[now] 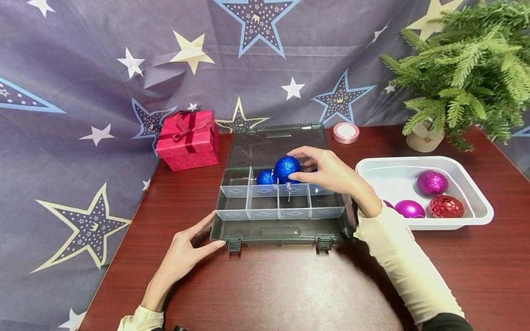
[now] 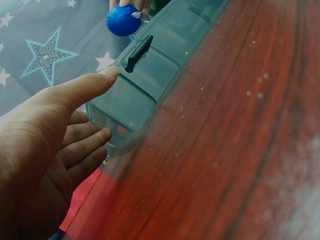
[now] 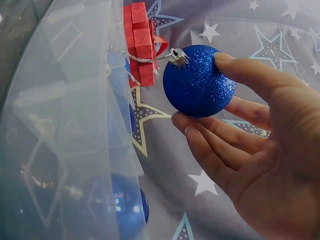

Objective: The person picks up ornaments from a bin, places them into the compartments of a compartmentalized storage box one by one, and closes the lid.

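A blue glitter bauble (image 1: 286, 168) with a silver cap and string is pinched between the thumb and fingers of my right hand (image 1: 331, 172). It is held over the back compartments of a clear grey divided box (image 1: 244, 230), cap towards the dividers. Another blue bauble (image 1: 265, 177) lies in a back compartment, and a blue bauble (image 3: 132, 205) shows through the wall in the right wrist view. At the box's front left corner rests my left hand (image 1: 182, 253), its thumb straight along the front edge and its fingers (image 2: 82, 145) extended at the side.
The box's lid (image 1: 273, 149) leans open at the back. A white tray (image 1: 422, 161) at the right holds purple and red baubles (image 1: 446, 207). Behind are a pink ribbon roll (image 1: 346, 132), a small fir tree (image 1: 463, 78) and a red gift box (image 1: 188, 142).
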`<state>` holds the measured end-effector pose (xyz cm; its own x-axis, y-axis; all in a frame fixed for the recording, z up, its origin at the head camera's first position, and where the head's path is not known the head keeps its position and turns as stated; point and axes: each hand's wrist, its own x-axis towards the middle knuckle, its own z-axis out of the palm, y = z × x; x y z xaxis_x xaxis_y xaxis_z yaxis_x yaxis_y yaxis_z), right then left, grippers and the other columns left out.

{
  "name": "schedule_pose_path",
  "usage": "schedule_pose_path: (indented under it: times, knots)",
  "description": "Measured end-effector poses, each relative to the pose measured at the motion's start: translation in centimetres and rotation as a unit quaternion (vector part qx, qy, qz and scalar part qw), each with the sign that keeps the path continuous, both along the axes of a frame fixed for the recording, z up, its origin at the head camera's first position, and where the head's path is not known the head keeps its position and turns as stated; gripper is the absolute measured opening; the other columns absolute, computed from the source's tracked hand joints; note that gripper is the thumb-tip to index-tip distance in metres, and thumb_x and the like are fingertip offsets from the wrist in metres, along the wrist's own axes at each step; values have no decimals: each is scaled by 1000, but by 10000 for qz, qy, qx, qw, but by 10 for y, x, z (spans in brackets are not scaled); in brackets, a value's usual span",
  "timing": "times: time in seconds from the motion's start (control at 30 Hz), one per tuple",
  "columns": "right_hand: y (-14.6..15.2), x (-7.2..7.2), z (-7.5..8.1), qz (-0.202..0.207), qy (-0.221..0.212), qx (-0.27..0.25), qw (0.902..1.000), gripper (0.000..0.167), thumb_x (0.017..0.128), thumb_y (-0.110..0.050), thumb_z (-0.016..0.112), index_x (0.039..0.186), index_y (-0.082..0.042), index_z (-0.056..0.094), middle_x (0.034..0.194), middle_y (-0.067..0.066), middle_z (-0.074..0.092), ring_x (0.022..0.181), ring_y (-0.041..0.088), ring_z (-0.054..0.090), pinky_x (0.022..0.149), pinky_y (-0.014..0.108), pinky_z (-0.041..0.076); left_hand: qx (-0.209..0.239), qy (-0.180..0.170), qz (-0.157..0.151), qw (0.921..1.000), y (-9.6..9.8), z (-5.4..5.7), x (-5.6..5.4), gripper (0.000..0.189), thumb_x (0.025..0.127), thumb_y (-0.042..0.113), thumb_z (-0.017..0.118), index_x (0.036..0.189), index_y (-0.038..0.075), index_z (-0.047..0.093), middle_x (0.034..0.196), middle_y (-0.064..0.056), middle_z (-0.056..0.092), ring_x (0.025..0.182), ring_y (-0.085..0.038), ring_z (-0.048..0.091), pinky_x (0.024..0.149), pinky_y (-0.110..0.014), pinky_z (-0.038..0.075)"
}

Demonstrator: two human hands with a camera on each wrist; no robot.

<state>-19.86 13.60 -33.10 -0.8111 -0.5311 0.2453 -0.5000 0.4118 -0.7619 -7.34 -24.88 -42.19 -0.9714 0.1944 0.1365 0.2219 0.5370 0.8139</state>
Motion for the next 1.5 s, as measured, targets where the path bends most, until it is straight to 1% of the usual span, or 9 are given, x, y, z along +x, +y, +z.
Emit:
schedule_pose_path:
  times: [0.13,0.27,0.4,0.57,0.7,0.83,1.0,1.17,1.5]
  knots:
    - [-9,-5,-1,75,24,49,10000,51,91,-16,82,137,-7,63,131,11,66,109,26,69,94,44,56,49,55,-27,10000,0,-1,-1,72,86,28,88,151,26,56,129,-3,71,125,-16,62,100,-13,41]
    - [-19,-10,-4,205,-24,-34,9998,50,91,-14,82,136,-4,63,130,14,67,110,27,69,94,42,56,93,95,-47,9999,0,-2,-2,72,86,26,88,151,24,57,128,-4,71,124,-18,63,100,-13,42]
    - [-30,-15,-8,340,-74,-87,9994,49,92,-12,82,136,-2,62,128,16,67,109,29,70,94,41,57,117,55,-58,9999,1,-2,-1,73,86,27,89,151,25,57,128,-2,71,124,-16,63,101,-13,41]
    - [-43,-21,-13,447,-122,-24,9989,49,93,-13,80,137,-1,62,128,17,67,106,29,70,93,39,57,140,-9,-61,9999,2,-1,-1,73,85,28,89,151,28,56,129,1,70,125,-13,62,102,-14,42]
    - [-53,-25,-16,530,-182,27,9984,48,94,-15,80,136,-2,62,128,17,67,106,27,71,92,37,57,142,2,-77,9999,2,0,0,73,85,28,89,151,28,56,130,1,70,125,-13,62,101,-14,43]
    - [-63,-28,-16,603,-221,10,9979,48,95,-17,79,136,-2,62,128,17,67,105,27,71,92,36,57,152,16,-87,9998,1,0,0,73,85,27,89,151,27,56,130,0,70,124,-13,63,101,-14,43]
    - [-74,-33,-15,591,-282,38,9978,49,96,-20,78,138,-3,61,130,16,66,108,27,69,94,37,56,161,41,-95,9998,1,0,-1,73,85,25,89,151,25,56,130,-1,70,123,-14,63,100,-14,43]
    - [-84,-37,-15,576,-297,101,9978,49,97,-23,77,139,-4,60,130,14,66,109,25,69,95,36,55,158,28,-89,9998,0,-1,-1,73,85,26,89,151,26,56,130,-1,70,123,-14,63,100,-14,43]
    - [-99,-45,-20,533,-269,200,9980,48,96,-23,78,137,-4,61,128,15,67,106,24,70,96,34,55,95,48,-50,9999,0,-2,-1,73,85,26,89,151,27,57,129,1,70,124,-13,63,100,-13,42]
